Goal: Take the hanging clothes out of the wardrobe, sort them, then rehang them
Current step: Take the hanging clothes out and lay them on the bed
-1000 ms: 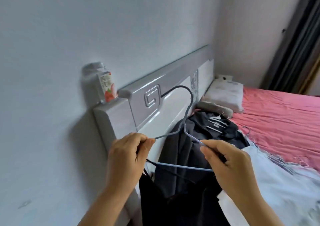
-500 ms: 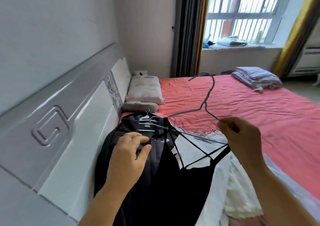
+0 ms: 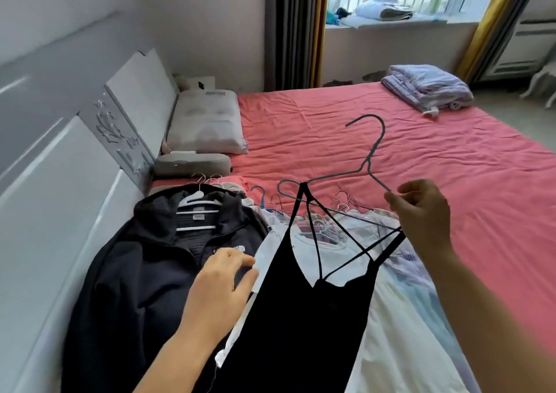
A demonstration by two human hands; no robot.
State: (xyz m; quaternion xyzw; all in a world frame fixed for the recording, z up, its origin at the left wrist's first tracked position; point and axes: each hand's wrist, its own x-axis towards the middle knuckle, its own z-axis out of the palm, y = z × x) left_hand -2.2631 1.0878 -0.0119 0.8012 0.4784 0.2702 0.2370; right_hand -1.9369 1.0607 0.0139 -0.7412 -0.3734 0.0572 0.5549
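One black strappy dress [image 3: 304, 317] on one wire hanger [image 3: 368, 163], right hand [image 3: 421, 212] pinching it, left hand [image 3: 222, 287] spread loose.

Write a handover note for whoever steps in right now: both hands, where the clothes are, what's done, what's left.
Right hand pinches the thin dark wire hanger, holding the black strappy slip dress above the pile.
Left hand is open, resting on the dark zip jacket, which lies on its white plastic hanger by the headboard.
Light-coloured garments on hangers are spread on the pink bedsheet.
Done: clothes appear out of the wardrobe.
Left: sort the dress, then rehang everything.
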